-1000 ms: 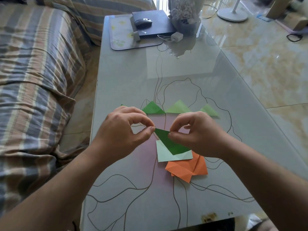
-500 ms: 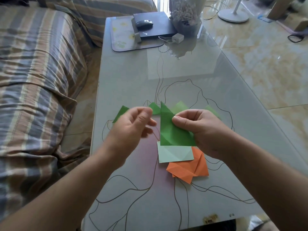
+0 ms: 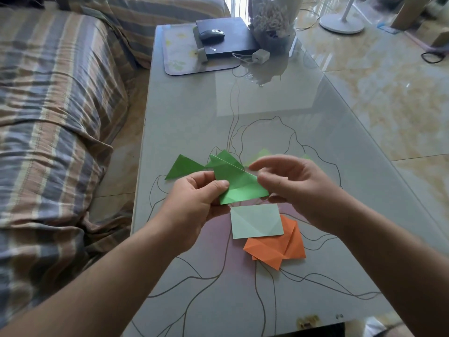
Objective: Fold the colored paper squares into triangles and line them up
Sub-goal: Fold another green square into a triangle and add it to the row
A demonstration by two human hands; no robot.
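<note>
While several green triangles (image 3: 183,167) already lie in a far row, the left hand (image 3: 194,203) pinches a half-folded green paper (image 3: 237,184) above the table (image 3: 315,122), the right hand (image 3: 295,188) steadying its edge, and pale green (image 3: 256,221) and orange squares (image 3: 279,249) wait nearer.

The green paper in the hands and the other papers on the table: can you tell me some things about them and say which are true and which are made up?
1. The left hand holds the green paper. True.
2. The green paper lies flat on the table. False: it is held up above it.
3. The pale green paper partly covers the orange papers. True.
4. The mouse sits beside the orange papers. False: it is at the table's far end.
</note>
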